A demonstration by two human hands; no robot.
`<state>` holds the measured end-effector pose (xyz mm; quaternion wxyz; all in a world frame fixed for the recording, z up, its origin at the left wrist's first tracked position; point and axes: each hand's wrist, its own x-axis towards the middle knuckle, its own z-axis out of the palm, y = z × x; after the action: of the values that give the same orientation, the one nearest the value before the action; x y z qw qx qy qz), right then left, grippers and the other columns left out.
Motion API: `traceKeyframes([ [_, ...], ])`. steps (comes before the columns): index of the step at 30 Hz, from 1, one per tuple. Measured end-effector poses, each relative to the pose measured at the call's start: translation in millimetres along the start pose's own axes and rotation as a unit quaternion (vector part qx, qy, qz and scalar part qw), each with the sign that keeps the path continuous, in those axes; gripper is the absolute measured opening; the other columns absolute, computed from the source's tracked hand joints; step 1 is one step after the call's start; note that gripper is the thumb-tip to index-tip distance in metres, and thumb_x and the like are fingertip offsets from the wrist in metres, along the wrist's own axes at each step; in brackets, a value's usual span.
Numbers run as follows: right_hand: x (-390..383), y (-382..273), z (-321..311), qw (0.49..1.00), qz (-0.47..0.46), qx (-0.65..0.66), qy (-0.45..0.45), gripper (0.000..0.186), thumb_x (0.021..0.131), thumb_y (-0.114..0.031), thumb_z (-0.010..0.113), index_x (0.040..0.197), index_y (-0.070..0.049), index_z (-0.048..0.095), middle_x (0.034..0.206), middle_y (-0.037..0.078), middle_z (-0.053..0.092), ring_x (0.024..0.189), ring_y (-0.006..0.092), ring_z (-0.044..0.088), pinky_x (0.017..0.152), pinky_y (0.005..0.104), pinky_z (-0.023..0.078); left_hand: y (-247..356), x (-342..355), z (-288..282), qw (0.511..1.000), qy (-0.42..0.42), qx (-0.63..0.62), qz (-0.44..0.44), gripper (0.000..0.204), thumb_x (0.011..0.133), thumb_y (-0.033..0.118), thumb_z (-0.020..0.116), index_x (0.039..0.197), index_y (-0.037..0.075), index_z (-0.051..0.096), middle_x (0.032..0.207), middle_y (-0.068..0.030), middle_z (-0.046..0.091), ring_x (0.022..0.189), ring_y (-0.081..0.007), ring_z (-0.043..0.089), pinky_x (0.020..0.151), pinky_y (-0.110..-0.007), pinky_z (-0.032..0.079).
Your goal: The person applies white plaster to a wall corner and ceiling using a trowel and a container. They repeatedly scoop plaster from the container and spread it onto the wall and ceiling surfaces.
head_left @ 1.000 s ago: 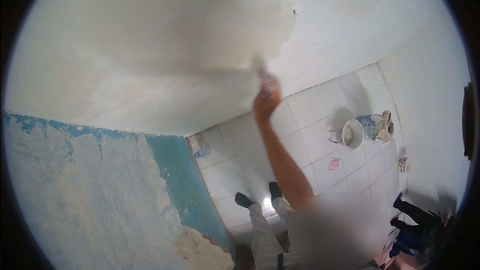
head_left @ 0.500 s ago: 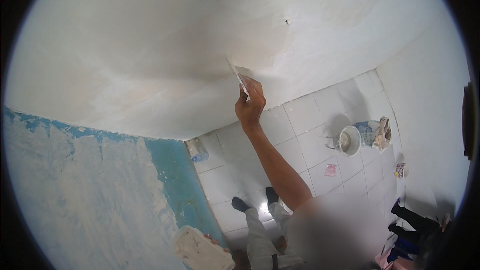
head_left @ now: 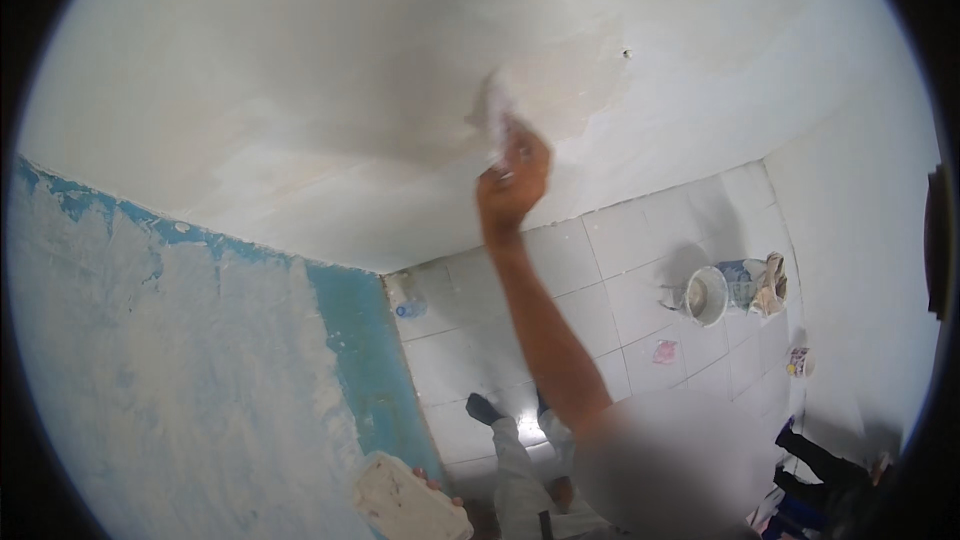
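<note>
My right hand point(head_left: 515, 175) grips a pale flat scraper point(head_left: 497, 100), blurred by motion, against or very close to the white wall point(head_left: 300, 140), inside a shadowed patch with faint beige plaster. A small hole point(head_left: 627, 53) shows to its upper right. At the lower left, my left hand point(head_left: 428, 483) holds a rectangular tray point(head_left: 395, 495) of off-white plaster, its fingers curled over the edge. Beside the tray is a blue wall point(head_left: 365, 360), largely smeared with white.
On the white tiled floor point(head_left: 540, 260) are a white bucket point(head_left: 705, 295), a sack point(head_left: 768, 285), a clear bottle point(head_left: 408, 308), a pink scrap point(head_left: 665, 350) and a small tub point(head_left: 798, 362). My legs point(head_left: 515, 460) show below; dark items point(head_left: 820, 460) lie at lower right.
My right hand and scraper moved left, then upward and slightly right, staying at the wall. The view has shifted slightly. The tray remains in my left hand.
</note>
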<state>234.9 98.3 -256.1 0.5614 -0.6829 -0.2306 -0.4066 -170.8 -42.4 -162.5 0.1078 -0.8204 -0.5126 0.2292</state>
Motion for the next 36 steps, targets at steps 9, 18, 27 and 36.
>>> traceKeyframes([
  [9,-108.4,-54.2,26.8,0.969,0.134,0.137,-0.153,0.053,0.071,0.018,0.058,0.116,-0.008,0.07,0.112,0.01,0.069,0.107,0.0293,0.064,0.089,0.0394,0.054,-17.3,12.5,-7.1,0.998,0.002,0.008,-0.056,0.061,0.087,0.037,0.05,0.143,0.014,0.048,0.144,-0.0144,0.051,0.129,-0.0382,0.048,0.103,-0.053,0.039],
  [18,-133.5,53.6,67.5,0.975,0.173,-0.128,0.051,0.038,0.098,-0.009,0.054,0.133,0.008,0.052,0.129,0.027,0.052,0.119,0.0366,0.053,0.101,0.0413,0.045,-88.7,40.7,120.0,0.15,0.368,0.916,-0.05,0.052,0.093,0.054,0.043,0.136,0.025,0.049,0.135,-0.0049,0.056,0.118,-0.0314,0.053,0.096,-0.052,0.042],
  [27,-195.8,24.9,2.3,0.985,0.132,-0.006,-0.107,0.027,0.093,0.001,0.058,0.119,0.003,0.064,0.114,0.017,0.067,0.105,0.0334,0.065,0.091,0.0399,0.053,-95.9,35.3,133.4,0.109,0.351,0.93,-0.002,0.076,0.087,0.069,0.048,0.149,0.025,0.04,0.146,-0.006,0.05,0.129,-0.0352,0.048,0.103,-0.064,0.033],
  [36,-103.4,86.9,22.4,0.979,0.145,-0.101,0.102,0.027,0.093,-0.002,0.06,0.118,0.007,0.063,0.108,0.022,0.068,0.096,0.036,0.066,0.086,0.0388,0.051,-109.7,40.6,153.9,0.158,0.393,0.906,-0.016,0.084,0.085,0.067,0.052,0.153,0.021,0.035,0.146,-0.0078,0.05,0.131,-0.0339,0.046,0.108,-0.059,0.031],
])
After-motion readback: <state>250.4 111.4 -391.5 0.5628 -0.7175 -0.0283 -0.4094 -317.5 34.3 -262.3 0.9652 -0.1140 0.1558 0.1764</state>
